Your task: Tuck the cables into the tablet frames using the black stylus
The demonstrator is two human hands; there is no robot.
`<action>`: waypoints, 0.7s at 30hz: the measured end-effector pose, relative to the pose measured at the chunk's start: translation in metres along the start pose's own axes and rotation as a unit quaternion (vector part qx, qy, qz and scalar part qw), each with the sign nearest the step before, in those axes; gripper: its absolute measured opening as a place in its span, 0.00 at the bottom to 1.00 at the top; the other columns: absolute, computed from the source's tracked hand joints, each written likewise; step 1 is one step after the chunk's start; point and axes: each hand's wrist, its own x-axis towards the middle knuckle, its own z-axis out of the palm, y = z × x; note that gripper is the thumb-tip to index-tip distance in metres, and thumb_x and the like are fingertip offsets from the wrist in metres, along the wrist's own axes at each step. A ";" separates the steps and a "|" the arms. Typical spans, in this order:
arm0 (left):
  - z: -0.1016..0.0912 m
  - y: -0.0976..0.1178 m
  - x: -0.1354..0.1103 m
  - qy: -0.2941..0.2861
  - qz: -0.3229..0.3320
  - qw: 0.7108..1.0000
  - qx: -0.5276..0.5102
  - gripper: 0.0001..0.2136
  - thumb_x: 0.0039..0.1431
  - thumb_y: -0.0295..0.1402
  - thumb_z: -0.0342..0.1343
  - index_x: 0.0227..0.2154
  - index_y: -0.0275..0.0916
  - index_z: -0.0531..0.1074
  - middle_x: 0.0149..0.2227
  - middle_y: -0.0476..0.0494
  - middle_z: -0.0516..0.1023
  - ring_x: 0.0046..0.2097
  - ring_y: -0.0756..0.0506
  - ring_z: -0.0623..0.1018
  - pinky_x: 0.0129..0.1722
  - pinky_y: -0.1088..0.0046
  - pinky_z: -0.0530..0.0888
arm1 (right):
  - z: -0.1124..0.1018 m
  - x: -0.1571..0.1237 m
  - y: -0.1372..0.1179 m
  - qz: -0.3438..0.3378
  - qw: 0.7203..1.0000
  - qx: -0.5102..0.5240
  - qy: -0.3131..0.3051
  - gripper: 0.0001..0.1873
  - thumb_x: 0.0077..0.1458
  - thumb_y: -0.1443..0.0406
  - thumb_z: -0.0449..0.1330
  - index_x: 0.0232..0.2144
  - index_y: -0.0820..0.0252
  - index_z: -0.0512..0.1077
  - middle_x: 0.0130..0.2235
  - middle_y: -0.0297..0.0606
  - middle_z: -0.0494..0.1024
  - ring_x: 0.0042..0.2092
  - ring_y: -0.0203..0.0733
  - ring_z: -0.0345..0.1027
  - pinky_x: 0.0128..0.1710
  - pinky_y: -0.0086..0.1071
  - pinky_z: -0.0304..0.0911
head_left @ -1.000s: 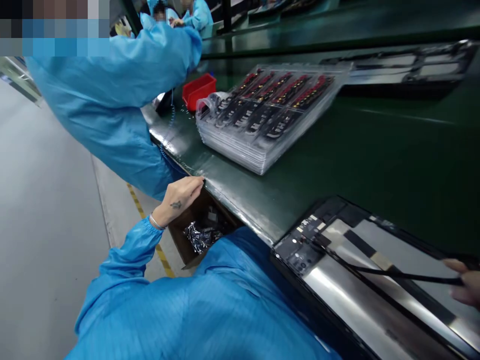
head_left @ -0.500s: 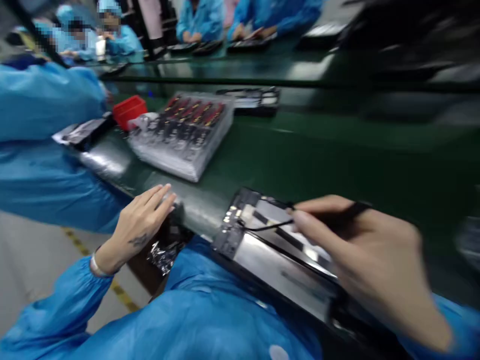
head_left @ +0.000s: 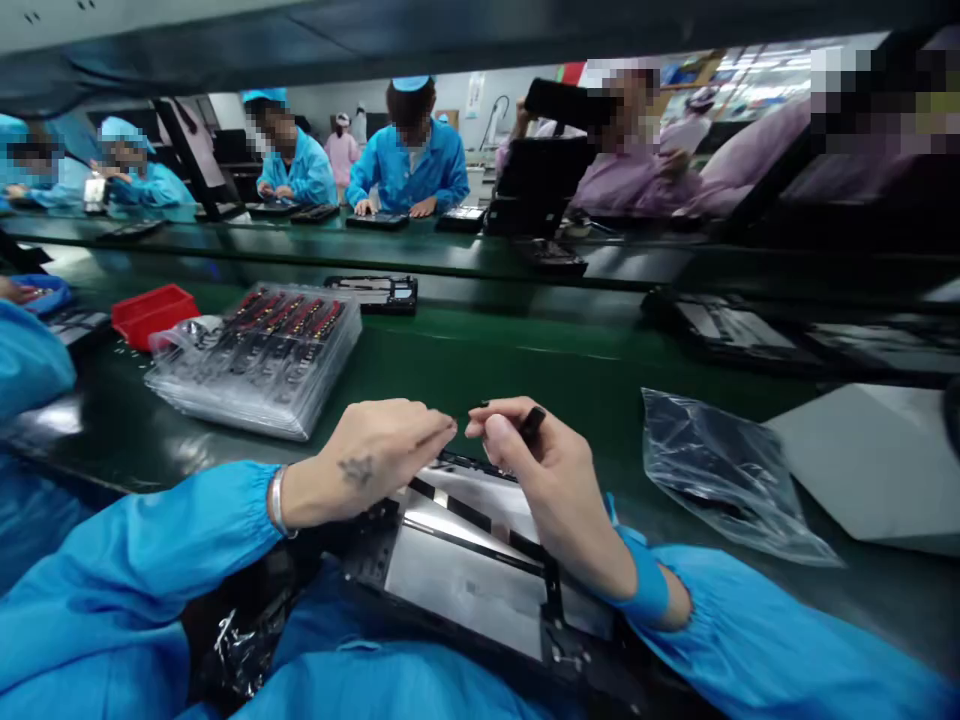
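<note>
My right hand (head_left: 551, 480) is closed round a slim black tool (head_left: 533, 425), possibly tweezers; its tip is hard to make out. Close to its fingertips, my left hand (head_left: 382, 455) has its fingers bent and pressed together, thumb hidden; whatever they might pinch cannot be seen. Both hands are over the upper edge of an opened tablet-like device (head_left: 465, 580), tilted at the table's front edge against my lap. Its inside shows silvery battery plates, black strips and a dark board end, partly covered by my left hand.
Stacked clear plastic trays (head_left: 247, 385) of small circuit boards stand left, beside a red bin (head_left: 154, 315). Another opened device (head_left: 375, 293) lies behind. A clear plastic bag (head_left: 720, 470) and a pale grey block (head_left: 877, 470) are at right. Co-workers (head_left: 409, 160) sit across the green bench (head_left: 480, 365).
My view has lifted and turned right. The left hand has come from beside the device to above it, meeting the right hand, which has drawn the black tool off the device's inside.
</note>
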 end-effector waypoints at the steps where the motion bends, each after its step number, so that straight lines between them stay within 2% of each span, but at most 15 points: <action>1: 0.001 -0.003 -0.001 0.003 -0.058 0.993 -0.100 0.11 0.69 0.31 0.51 0.34 0.33 0.76 0.28 0.48 0.75 0.28 0.52 0.72 0.27 0.76 0.65 | -0.001 0.003 0.002 -0.004 1.000 -0.015 -0.010 0.16 0.64 0.54 0.57 0.39 0.62 0.75 0.36 0.36 0.75 0.31 0.30 0.61 0.31 0.25 0.58; 4: 0.004 -0.005 -0.004 0.009 -0.202 0.925 -0.323 0.12 0.69 0.36 0.53 0.43 0.36 0.79 0.38 0.46 0.80 0.38 0.52 0.78 0.36 0.81 0.71 | -0.002 0.008 0.007 -0.035 0.997 -0.053 -0.053 0.12 0.61 0.58 0.60 0.37 0.62 0.76 0.35 0.36 0.75 0.32 0.31 0.63 0.32 0.25 0.58; 6: 0.006 -0.003 -0.006 0.006 -0.244 0.891 -0.382 0.12 0.68 0.37 0.55 0.45 0.39 0.80 0.40 0.46 0.81 0.41 0.51 0.79 0.39 0.81 0.72 | -0.003 0.007 0.009 -0.075 0.994 -0.058 -0.055 0.08 0.60 0.61 0.62 0.34 0.61 0.76 0.33 0.34 0.74 0.33 0.31 0.64 0.33 0.25 0.57; 9: 0.008 0.003 -0.008 0.001 -0.266 0.875 -0.405 0.11 0.68 0.37 0.55 0.47 0.43 0.80 0.39 0.48 0.81 0.38 0.53 0.77 0.36 0.83 0.71 | -0.004 0.005 0.009 -0.125 0.990 -0.056 -0.046 0.05 0.61 0.65 0.62 0.33 0.59 0.76 0.32 0.33 0.74 0.34 0.31 0.65 0.34 0.25 0.59; 12: 0.007 0.006 -0.010 0.011 -0.259 0.879 -0.399 0.11 0.67 0.36 0.56 0.47 0.45 0.80 0.35 0.50 0.81 0.37 0.54 0.77 0.34 0.85 0.70 | -0.004 0.004 0.005 -0.153 0.985 -0.063 -0.056 0.04 0.62 0.66 0.62 0.33 0.59 0.75 0.33 0.32 0.74 0.37 0.31 0.66 0.37 0.26 0.61; 15: 0.003 0.007 -0.011 0.008 -0.239 0.902 -0.358 0.11 0.68 0.36 0.55 0.48 0.43 0.80 0.37 0.50 0.81 0.36 0.53 0.78 0.33 0.85 0.71 | -0.009 0.005 -0.002 -0.174 0.978 -0.093 -0.069 0.05 0.62 0.68 0.61 0.32 0.61 0.73 0.32 0.33 0.73 0.36 0.32 0.64 0.37 0.27 0.60; 17: -0.001 0.005 -0.012 -0.032 -0.223 0.926 -0.303 0.14 0.69 0.37 0.53 0.51 0.41 0.78 0.42 0.49 0.81 0.38 0.52 0.80 0.35 0.83 0.72 | -0.016 0.004 -0.008 -0.181 0.972 -0.125 -0.078 0.06 0.63 0.69 0.60 0.31 0.62 0.72 0.31 0.33 0.72 0.36 0.32 0.62 0.36 0.27 0.59; 19: -0.005 0.000 -0.014 -0.091 -0.195 0.946 -0.243 0.16 0.71 0.37 0.50 0.54 0.39 0.75 0.46 0.48 0.81 0.43 0.50 0.81 0.41 0.81 0.74 | -0.027 0.002 -0.012 -0.175 0.966 -0.168 -0.093 0.07 0.63 0.71 0.59 0.30 0.62 0.71 0.31 0.33 0.72 0.37 0.33 0.60 0.36 0.28 0.58; 21: -0.007 -0.007 -0.017 -0.143 -0.176 0.954 -0.196 0.17 0.72 0.38 0.49 0.55 0.38 0.75 0.49 0.49 0.80 0.47 0.50 0.80 0.46 0.81 0.73 | -0.040 -0.003 -0.013 -0.150 0.958 -0.212 -0.121 0.08 0.63 0.72 0.57 0.30 0.62 0.70 0.31 0.33 0.71 0.37 0.33 0.59 0.36 0.28 0.57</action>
